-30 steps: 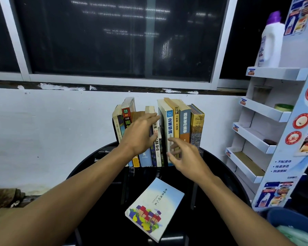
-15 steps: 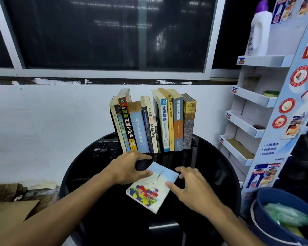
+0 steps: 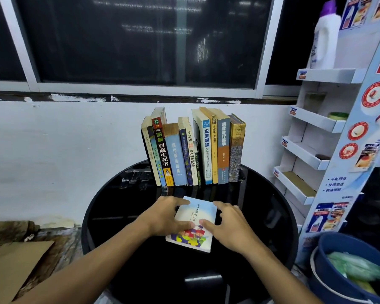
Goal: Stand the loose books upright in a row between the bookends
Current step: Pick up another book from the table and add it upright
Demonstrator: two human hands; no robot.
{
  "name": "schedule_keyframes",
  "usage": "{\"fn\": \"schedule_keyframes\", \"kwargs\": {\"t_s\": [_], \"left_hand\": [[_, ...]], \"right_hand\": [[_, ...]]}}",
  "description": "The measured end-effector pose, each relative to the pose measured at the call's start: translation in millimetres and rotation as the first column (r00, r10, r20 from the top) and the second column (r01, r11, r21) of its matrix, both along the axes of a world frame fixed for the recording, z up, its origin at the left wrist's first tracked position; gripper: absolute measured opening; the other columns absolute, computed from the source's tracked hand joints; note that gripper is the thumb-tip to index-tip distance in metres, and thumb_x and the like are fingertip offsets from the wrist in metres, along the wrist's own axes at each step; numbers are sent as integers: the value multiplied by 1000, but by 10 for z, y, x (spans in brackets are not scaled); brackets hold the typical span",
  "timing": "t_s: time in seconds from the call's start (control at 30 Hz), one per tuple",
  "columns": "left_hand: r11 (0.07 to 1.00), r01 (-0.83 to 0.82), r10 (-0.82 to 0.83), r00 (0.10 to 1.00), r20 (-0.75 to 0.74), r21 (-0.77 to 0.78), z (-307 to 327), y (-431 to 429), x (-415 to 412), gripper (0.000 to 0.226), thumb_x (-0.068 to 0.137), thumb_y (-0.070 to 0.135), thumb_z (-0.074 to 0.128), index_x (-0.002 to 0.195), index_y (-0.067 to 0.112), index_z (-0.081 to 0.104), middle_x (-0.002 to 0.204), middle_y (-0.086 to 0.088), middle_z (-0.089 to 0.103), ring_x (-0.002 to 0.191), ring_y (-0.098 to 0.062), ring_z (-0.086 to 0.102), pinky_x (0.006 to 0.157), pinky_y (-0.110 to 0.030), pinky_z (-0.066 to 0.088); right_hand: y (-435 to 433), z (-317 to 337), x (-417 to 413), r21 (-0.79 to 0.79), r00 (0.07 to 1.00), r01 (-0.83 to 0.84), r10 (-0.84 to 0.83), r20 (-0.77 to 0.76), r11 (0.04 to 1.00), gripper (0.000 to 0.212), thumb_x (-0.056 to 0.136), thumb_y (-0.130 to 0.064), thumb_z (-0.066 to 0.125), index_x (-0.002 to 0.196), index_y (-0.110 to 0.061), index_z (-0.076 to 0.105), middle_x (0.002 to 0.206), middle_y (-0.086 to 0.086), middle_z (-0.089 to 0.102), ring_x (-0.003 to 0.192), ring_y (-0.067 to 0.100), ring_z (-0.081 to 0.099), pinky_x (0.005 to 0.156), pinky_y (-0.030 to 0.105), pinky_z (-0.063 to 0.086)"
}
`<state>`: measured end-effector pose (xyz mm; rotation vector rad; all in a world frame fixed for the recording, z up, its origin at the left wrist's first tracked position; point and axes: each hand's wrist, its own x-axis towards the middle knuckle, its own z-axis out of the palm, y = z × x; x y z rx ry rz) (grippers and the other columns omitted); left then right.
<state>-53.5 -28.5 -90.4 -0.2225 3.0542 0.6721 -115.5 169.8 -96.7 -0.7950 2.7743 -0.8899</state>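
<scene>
A thin loose book with a pale blue cover and coloured houses lies flat on the round black table. My left hand grips its left edge, and my right hand holds its right side with the thumb on the cover. Behind them a row of books stands upright at the table's back edge against the white wall, the leftmost ones leaning slightly. A dark bookend edge shows at the row's left end; the right bookend is hidden.
A white cardboard display shelf stands at the right with a white detergent bottle on top. A blue bucket sits at the lower right. Brown cardboard lies at the lower left.
Both hands came down from the standing row to the flat book and closed on its two sides. The book has turned a little and sits straighter on the table.
</scene>
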Motion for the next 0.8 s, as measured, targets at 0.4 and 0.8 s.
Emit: {"fn": "schedule_keyframes", "kwargs": {"t_s": [0.4, 0.8], "left_hand": [[991, -92, 94, 995, -19, 92, -113, 30, 28, 91, 75, 61, 79, 148, 17, 49, 138, 2, 55, 113, -13, 60, 90, -24, 54], [971, -132, 162, 976, -146, 198, -109, 48, 40, 89, 73, 62, 80, 148, 24, 49, 145, 7, 51, 106, -7, 57, 85, -18, 51]], "right_hand": [[-95, 4, -261, 162, 999, -13, 5, 47, 987, 66, 88, -56, 65, 140, -20, 46, 128, 2, 32, 130, 21, 29, 107, 34, 33], [-132, 74, -431, -347, 956, 166, -64, 287, 923, 47, 82, -22, 82, 119, -18, 54, 94, 4, 68, 86, 19, 71, 84, 44, 59]]}}
